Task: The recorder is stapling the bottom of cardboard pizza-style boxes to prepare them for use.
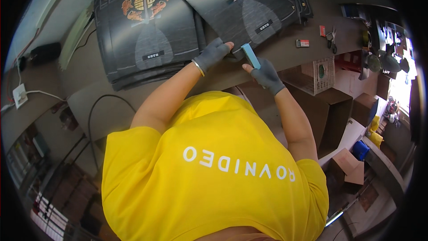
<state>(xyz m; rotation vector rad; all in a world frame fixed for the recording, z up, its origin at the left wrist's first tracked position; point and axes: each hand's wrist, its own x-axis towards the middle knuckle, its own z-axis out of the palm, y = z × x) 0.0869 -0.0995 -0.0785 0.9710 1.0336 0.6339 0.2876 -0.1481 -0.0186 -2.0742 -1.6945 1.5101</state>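
The person's yellow shirt (214,151) is nearest, at 6 o'clock from the middle of the view. Both hands wear gray gloves and are close to each other, not touching. The right hand (267,76), at 2 o'clock, is wrapped around a light blue tool (251,57), which points to 11 o'clock. The left hand (214,55), at 12 o'clock, pinches the near corner of a black sheet (254,20) with red and gold pictures. A bracelet (199,68) circles that wrist. The black sheet lies on the table (84,78) at 1 o'clock. A stack of black sheets (154,40) with the same pictures sits at 11 o'clock. At 2 o'clock are two small red boxes (304,43) and scissors (331,40). A plastic crate (324,76) is near 2 o'clock too, and a big brown box (330,111) at 3 o'clock.
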